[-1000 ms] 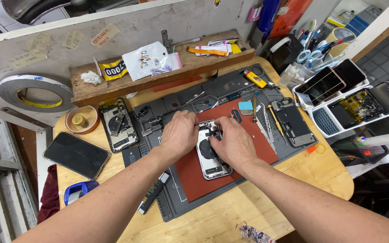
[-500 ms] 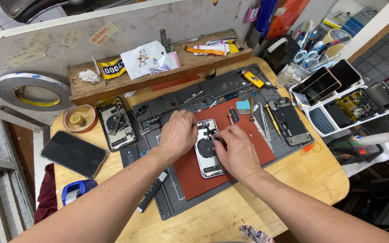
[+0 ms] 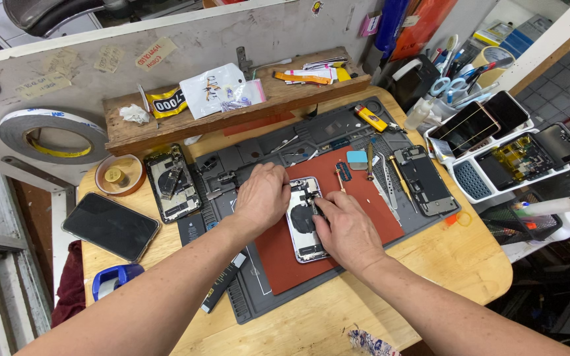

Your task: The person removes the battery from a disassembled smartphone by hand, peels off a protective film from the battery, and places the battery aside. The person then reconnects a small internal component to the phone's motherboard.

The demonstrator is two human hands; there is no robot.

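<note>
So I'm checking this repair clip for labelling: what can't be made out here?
Head view only:
- Middle of the opened phone: covered by the left hand and right hand.
- What the fingertips pinch: too small.
- Blue tape dispenser: partly behind the left forearm.

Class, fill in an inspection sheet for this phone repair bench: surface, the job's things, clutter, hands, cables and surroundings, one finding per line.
Surface: round wooden table carrying a grey work mat with a red pad.
Job's things: opened phone lies on the red pad, insides showing.
Clutter: second opened phone, dark phone, tweezers, yellow lighter, tape roll.
Hands: left hand and right hand both rest on the opened phone.
Cables: nothing seen.
Surroundings: wooden shelf behind, white tray of phones at right.
</note>
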